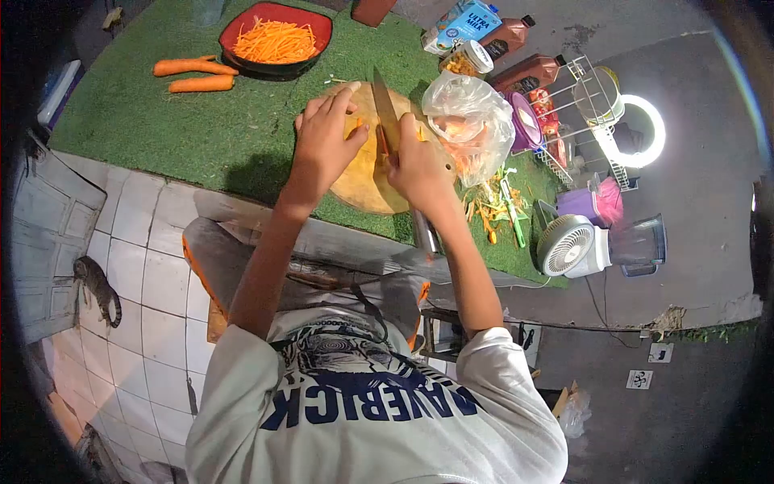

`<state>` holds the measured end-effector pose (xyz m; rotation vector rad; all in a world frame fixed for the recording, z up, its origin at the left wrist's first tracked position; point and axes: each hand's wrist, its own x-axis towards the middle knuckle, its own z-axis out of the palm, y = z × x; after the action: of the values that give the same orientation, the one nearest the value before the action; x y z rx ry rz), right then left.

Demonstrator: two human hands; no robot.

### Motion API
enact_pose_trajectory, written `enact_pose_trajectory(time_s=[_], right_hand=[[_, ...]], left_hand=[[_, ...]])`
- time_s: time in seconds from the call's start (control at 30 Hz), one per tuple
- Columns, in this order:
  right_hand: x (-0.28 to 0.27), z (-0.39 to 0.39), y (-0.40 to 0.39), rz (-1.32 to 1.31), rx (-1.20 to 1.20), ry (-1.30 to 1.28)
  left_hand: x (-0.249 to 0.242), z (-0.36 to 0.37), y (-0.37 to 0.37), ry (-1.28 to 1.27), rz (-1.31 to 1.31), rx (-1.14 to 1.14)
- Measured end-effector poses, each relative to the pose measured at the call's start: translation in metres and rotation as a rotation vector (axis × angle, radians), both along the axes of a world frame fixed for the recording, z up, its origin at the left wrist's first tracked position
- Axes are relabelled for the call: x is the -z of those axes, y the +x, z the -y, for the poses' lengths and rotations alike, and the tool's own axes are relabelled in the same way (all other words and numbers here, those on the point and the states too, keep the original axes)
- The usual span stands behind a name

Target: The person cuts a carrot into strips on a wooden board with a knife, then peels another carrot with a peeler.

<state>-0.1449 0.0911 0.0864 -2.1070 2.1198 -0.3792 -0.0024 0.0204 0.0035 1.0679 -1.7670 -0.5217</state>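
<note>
My right hand (pixel 418 165) is closed around a knife (pixel 385 105), whose blade points away from me over a round wooden cutting board (pixel 359 181). On the board's left side rests my left hand (pixel 326 141), thumb spread from its fingers. A few small orange carrot pieces (pixel 359 123) lie on the board between the hands and by the blade. Farther off, thin carrot strips (pixel 276 42) fill a red and black bowl (pixel 324 50). Two peeled-looking carrots, an upper one (pixel 181 67) and a lower one (pixel 201 84), lie left of it.
Right of the board sits a clear plastic bag (pixel 476 121) with orange contents. Peelings and a green-handled peeler (pixel 513 214) lie below it. A jar (pixel 468 60), bottles, a milk carton (pixel 461 26), a wire rack (pixel 580 97), a ring light (pixel 657 133) and a fan (pixel 564 246) line the right side.
</note>
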Motion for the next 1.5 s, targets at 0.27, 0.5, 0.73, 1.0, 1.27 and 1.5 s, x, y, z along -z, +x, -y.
enact_pose_trajectory(time_s=[0.27,0.5,0.73,1.0,1.27,1.5], right_hand=[[-0.002,0.002,0.000,0.035,-0.015,-0.006],[0.001,0.003,-0.001,0.057,-0.024,-0.012],[0.002,0.000,0.010,0.016,0.043,-0.003],[0.001,-0.001,0.012,0.100,0.065,0.027],[0.005,0.016,0.001,0.026,-0.098,-0.046],[-0.009,0.012,-0.008,0.172,-0.027,0.090]], left_hand=[[-0.001,-0.001,0.001,0.006,-0.002,0.011],[0.000,-0.002,0.002,-0.007,-0.011,0.013],[-0.001,-0.004,0.001,-0.029,-0.027,-0.007],[0.002,-0.004,0.001,-0.043,-0.023,-0.015],[0.002,-0.001,-0.003,-0.121,-0.006,-0.058],[0.000,-0.007,0.000,-0.049,0.115,0.021]])
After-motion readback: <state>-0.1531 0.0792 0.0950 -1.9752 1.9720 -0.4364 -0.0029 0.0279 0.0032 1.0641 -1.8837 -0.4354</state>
